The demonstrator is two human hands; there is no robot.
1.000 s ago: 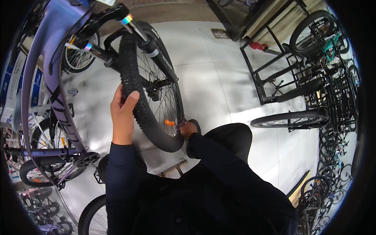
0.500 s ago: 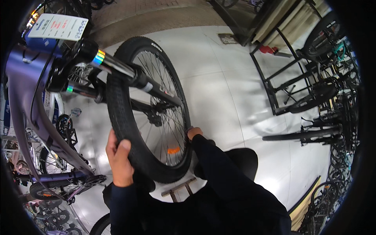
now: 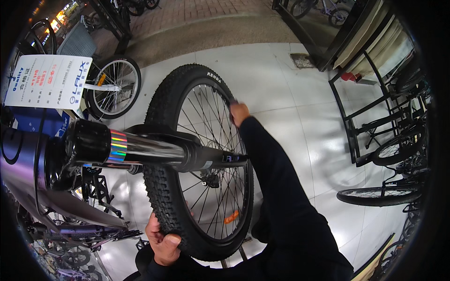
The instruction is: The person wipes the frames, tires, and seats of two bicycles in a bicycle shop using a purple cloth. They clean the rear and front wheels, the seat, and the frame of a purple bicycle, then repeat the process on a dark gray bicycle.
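A bicycle front wheel with a black knobbly tyre [image 3: 161,196] stands before me in the suspension fork [image 3: 154,152] of a purple bicycle frame [image 3: 23,152]. An orange reflector [image 3: 231,217] sits among its spokes. My left hand [image 3: 163,243] grips the near-left side of the tyre, thumb over the tread; some of its fingers are hidden behind the rubber. Across the wheel, my right hand [image 3: 240,114] is closed at the far-right edge of the tyre. Its fingertips are blurred, so whatever they hold does not show. My right forearm passes close beside the fork's lower end.
A white paper tag [image 3: 47,82] hangs by the frame at left. Behind it stands another bicycle's wheel [image 3: 115,89]. A black metal rack [image 3: 344,117] and several bicycles line the right side. White floor tiles [image 3: 286,136] lie between, with brick paving [image 3: 211,18] beyond.
My right hand has moved from the wheel's near-right side up to its far-right edge. My left hand still holds the tyre. The view has shifted, and the fork and tag appear larger.
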